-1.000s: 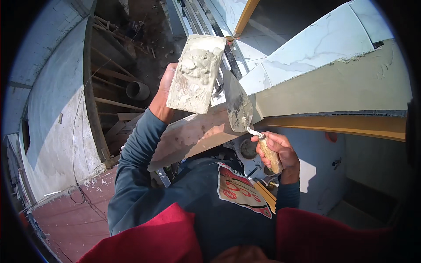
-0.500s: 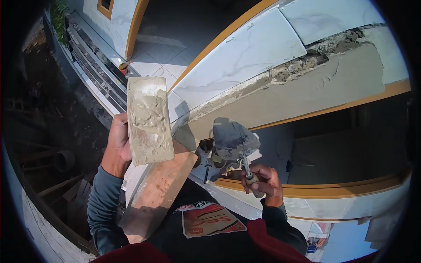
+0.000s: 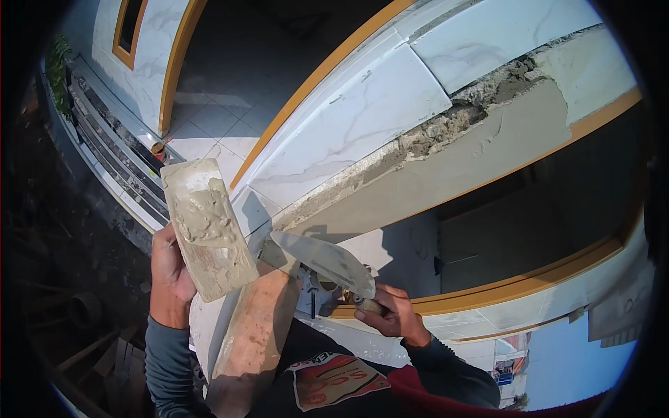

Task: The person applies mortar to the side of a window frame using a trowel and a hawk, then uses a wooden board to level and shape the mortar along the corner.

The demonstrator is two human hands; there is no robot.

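My left hand (image 3: 171, 275) is closed on a rectangular plastering float (image 3: 208, 226), its upper face smeared with wet grey mortar. The part it grips is hidden beneath. A pointing trowel (image 3: 327, 261) is in my right hand (image 3: 396, 317), fingers wrapped round its short handle. The blade slants up and left, its tip a little right of the float and apart from it. Beyond the blade runs a smooth strip of grey plaster (image 3: 453, 174) on the wall, with a rough, broken mortar edge (image 3: 446, 132) above it.
A wooden plank (image 3: 254, 331) lies below the float, close to my body. Marbled white tiles (image 3: 362, 118) cover the wall above the plaster. An orange frame (image 3: 516, 301) borders a dark opening at right. A small container (image 3: 159, 150) stands on the ledge at left.
The float has shifted left and down and tilted. The trowel blade has swung from pointing up to slanting left, nearer the float. The whole view has turned slightly.
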